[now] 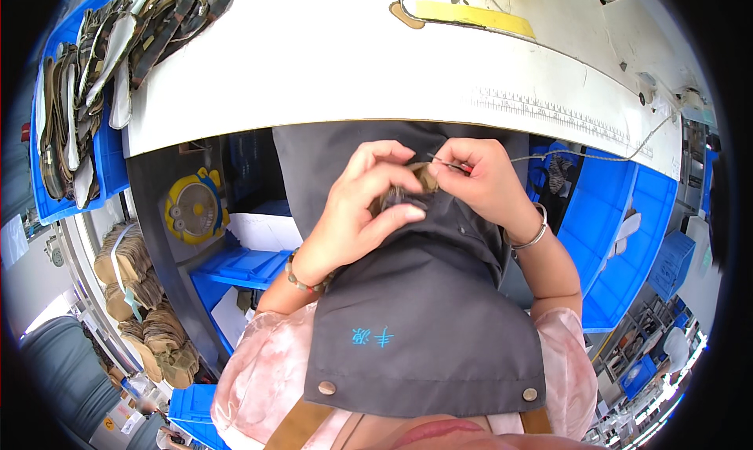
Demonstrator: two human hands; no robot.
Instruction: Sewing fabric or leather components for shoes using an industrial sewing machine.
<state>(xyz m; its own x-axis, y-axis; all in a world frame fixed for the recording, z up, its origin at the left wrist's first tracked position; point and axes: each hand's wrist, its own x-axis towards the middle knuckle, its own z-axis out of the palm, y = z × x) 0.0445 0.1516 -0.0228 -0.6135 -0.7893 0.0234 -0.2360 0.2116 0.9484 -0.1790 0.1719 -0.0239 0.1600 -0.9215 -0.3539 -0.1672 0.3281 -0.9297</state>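
Ideally the right hand (pixel 480 179), pinching a slim tool (pixel 449 165), works gently while the left hand (pixel 362 207), its grip too blurred to tell, steadies the tan piece (pixel 427 177).

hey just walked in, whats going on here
A person's right hand pinches a thin tool with a red part. The left hand curls at a small brownish piece, its exact grip blurred. Both hands are above a dark apron, near a white table. Camouflage strips are piled at the table's left end.
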